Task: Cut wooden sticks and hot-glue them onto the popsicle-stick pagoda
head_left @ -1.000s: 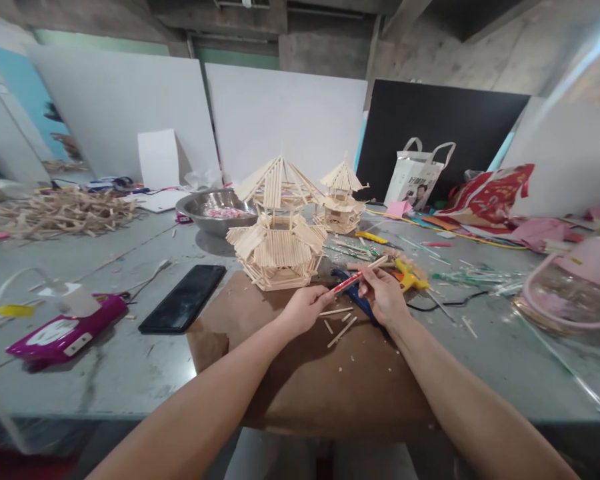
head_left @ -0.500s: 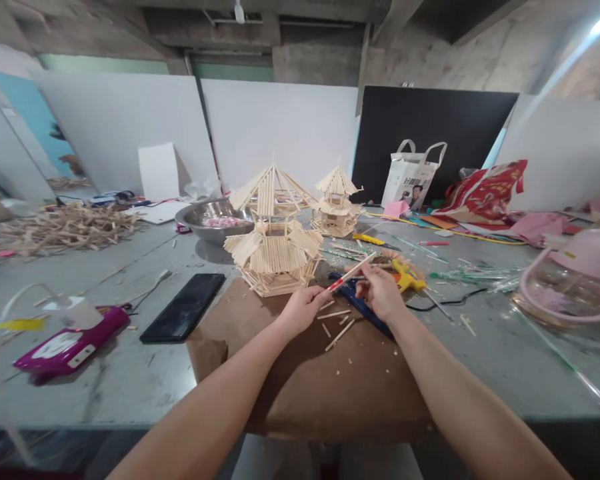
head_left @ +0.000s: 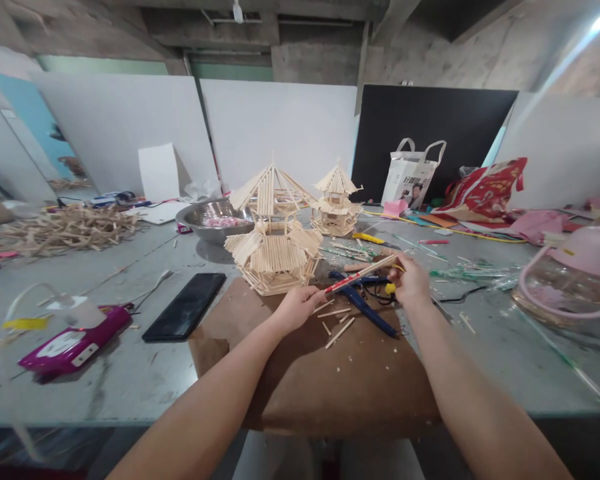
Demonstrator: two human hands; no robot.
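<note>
My left hand (head_left: 300,307) is closed on the near end of thin wooden chopsticks (head_left: 363,273) with a red printed band. They slant up and away to the right, over the brown board (head_left: 330,393). At their far end, the fingers of my right hand (head_left: 413,280) are closed around the tips. Bits of a yellow glue gun (head_left: 390,289) peek out beside that hand, which hides most of it. Below the chopsticks lie blue-handled pliers (head_left: 365,310) and several short cut sticks (head_left: 340,333). A pavilion model (head_left: 280,253) of wooden sticks stands just beyond my left hand.
A smaller stick pavilion (head_left: 336,207) and a metal bowl (head_left: 213,223) stand farther back. A phone (head_left: 185,307) and purple power strip (head_left: 77,340) lie left. A stick pile (head_left: 80,227) is far left. A yellow cutter (head_left: 370,238) and pink-lidded container (head_left: 570,280) are right.
My right hand has moved right, away from my left, and now covers most of the glue gun. More of the chopsticks' length and of the pliers shows between my hands.
</note>
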